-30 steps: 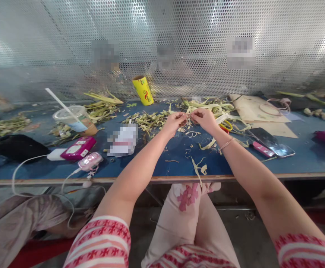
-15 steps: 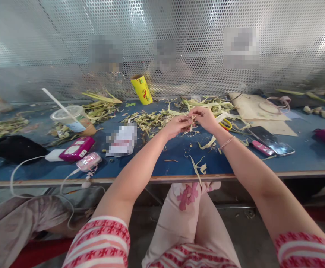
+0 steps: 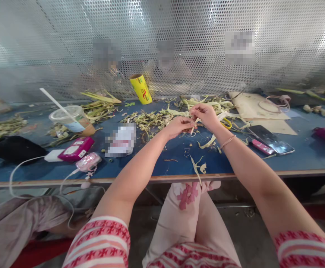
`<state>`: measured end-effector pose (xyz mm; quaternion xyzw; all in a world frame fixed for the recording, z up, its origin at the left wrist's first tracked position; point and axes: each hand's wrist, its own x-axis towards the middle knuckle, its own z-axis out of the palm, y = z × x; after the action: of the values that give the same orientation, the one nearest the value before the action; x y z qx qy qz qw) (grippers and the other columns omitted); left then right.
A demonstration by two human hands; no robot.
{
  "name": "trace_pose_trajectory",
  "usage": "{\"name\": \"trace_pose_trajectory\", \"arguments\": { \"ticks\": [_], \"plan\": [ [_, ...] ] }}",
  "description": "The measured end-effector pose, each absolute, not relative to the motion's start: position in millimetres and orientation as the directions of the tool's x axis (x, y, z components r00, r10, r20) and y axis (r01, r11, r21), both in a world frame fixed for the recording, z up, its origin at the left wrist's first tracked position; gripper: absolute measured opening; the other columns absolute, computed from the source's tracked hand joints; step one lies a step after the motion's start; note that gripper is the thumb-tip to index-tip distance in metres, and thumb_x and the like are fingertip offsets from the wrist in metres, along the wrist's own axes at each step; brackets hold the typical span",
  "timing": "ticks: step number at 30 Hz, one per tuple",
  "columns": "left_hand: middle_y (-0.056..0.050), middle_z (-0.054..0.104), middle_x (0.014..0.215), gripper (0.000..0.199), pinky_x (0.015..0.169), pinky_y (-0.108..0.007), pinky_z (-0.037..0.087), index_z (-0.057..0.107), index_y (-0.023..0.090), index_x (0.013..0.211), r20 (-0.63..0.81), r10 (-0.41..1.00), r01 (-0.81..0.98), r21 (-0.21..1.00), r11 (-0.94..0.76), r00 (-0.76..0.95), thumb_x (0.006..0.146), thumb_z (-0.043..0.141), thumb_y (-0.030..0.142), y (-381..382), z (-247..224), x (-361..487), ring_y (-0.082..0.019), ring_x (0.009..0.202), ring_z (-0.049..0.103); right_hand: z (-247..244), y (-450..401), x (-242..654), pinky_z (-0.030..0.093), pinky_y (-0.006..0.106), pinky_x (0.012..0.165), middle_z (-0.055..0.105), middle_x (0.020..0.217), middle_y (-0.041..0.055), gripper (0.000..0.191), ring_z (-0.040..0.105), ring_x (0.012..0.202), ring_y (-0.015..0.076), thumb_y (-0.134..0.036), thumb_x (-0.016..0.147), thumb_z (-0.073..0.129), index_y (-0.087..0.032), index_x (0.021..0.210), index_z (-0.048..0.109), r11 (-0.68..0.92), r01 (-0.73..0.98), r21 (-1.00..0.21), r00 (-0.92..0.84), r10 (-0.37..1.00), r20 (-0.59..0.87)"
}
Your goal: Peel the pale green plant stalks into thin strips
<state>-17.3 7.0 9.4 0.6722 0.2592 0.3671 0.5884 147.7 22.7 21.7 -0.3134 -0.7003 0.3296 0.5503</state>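
My left hand (image 3: 178, 127) is closed, its fingertips pinching a thin pale strip of plant material (image 3: 192, 130) whose lower end sticks out below. Just up and to the right, my right hand (image 3: 205, 115) has thumb and fingers pressed together; what it grips is too small to make out. Both hands are over the blue table, almost touching. To their left spreads a heap of small dry green-yellow plant pieces (image 3: 151, 123). Longer pale leafy strips (image 3: 211, 103) lie behind them, and a yellow-handled tool (image 3: 226, 123) is partly hidden by my right wrist.
A yellow tube (image 3: 141, 89) stands at the perforated metal screen (image 3: 67, 44). Left are a lidded drink cup (image 3: 77, 121), a magenta device (image 3: 75, 149) and a cable. Right lie a phone (image 3: 271, 139), a pink device (image 3: 263, 147) and paper sheets (image 3: 252, 106). Another person's leg (image 3: 25, 219) is lower left.
My hands have drawn slightly apart, the right moving up from the left. More of the pale strip now shows below my left fingertips.
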Motion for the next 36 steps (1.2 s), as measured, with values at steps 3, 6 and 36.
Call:
{"name": "trace_pose_trajectory", "arguments": {
  "ticks": [3, 6, 36],
  "plan": [
    [-0.001, 0.065, 0.066, 0.034, 0.054, -0.02, 0.041, 0.07, 0.014, 0.074, 0.226, 0.816, -0.165, 0.973, -0.161, 0.532, 0.065, 0.081, 0.044, 6.9, 10.7, -16.4, -0.005, 0.055, 0.054, 20.6, 26.2, 148.3, 0.051, 0.028, 0.058, 0.065, 0.074, 0.0001, 0.015, 0.059, 0.061, 0.0124, -0.034, 0.072, 0.07, -0.02, 0.074, 0.062, 0.555, 0.095, -0.827, -0.179, 0.826, 0.534],
    [0.0, 0.064, 0.068, 0.03, 0.06, -0.021, 0.045, 0.068, 0.014, 0.075, 0.246, 0.857, -0.228, 0.961, -0.155, 0.452, 0.066, 0.081, 0.04, 8.1, 12.1, -16.3, -0.005, 0.056, 0.054, 19.8, 29.2, 149.3, 0.051, 0.029, 0.058, 0.063, 0.068, -0.0013, 0.009, 0.058, 0.057, 0.0129, -0.027, 0.072, 0.067, -0.02, 0.077, 0.063, 0.505, 0.137, -0.852, -0.162, 0.86, 0.484],
    [0.001, 0.064, 0.064, 0.022, 0.066, -0.022, 0.048, 0.07, 0.013, 0.077, 0.248, 0.956, -0.226, 0.951, -0.21, 0.156, 0.068, 0.078, 0.031, 20.0, 6.7, -18.2, -0.006, 0.06, 0.056, 22.4, 16.7, 143.4, 0.05, 0.034, 0.072, 0.067, 0.073, 0.0039, 0.023, 0.058, 0.068, 0.0182, -0.009, 0.075, 0.055, -0.019, 0.084, 0.073, 0.634, 0.641, -0.431, -0.182, 0.672, 0.718]
  ]
}}
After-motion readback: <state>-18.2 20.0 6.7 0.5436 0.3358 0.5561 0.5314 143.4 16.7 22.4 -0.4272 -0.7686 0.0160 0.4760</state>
